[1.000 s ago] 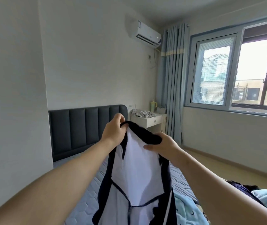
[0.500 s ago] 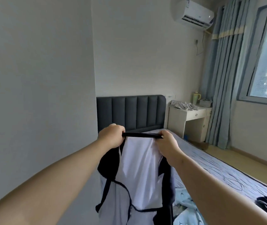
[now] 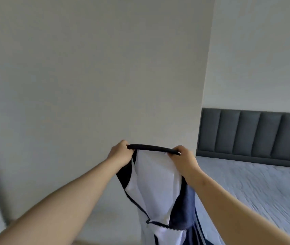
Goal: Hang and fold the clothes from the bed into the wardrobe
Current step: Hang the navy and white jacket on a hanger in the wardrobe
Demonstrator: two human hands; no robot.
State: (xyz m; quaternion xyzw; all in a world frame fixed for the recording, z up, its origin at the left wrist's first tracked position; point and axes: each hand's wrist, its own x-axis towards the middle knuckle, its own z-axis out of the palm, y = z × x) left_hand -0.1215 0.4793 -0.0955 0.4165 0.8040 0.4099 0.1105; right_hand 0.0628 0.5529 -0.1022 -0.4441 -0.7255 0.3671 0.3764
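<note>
jacket before pale panel, maybe wardrobe side; bed beside.

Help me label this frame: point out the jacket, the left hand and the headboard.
jacket (image 3: pixel 155 175): head view, white inner lining.
left hand (image 3: pixel 121 153): head view, back of hand.
headboard (image 3: pixel 251 137): head view, padded front.

Navy-and-white jacket, collar taut between left hand and right hand
</note>
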